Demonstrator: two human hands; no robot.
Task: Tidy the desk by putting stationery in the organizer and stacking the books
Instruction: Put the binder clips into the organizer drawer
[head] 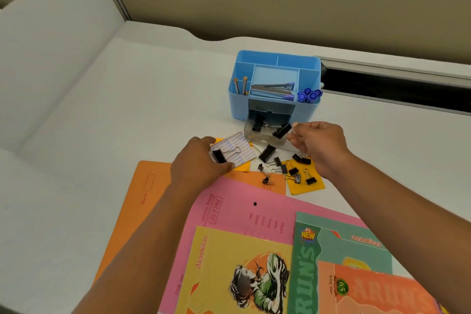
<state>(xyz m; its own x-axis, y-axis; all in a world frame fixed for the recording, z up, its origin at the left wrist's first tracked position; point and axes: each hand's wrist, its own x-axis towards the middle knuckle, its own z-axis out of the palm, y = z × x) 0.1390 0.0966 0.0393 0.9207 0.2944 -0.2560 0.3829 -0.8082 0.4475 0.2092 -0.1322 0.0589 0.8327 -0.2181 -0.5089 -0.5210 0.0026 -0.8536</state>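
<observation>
Right hand [316, 145] pinching binder clip [282, 130] over drawer [265, 135]; left hand [198, 160] flat, released; green book [344, 250] reads "ALL NEW".

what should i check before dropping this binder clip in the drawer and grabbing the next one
1. Clip held in right hand: ok, binder clip pinched at fingertips.
2. Drawer open: ok, pulled out of the blue organizer.
3. Room in drawer: ok, only one clip seen inside.
4. Clip over drawer: ok, at its right edge.
5. Next clip ready: ok, left hand rests by one on the striped card.
6. Loose clips left: not ok, several remain.
</observation>
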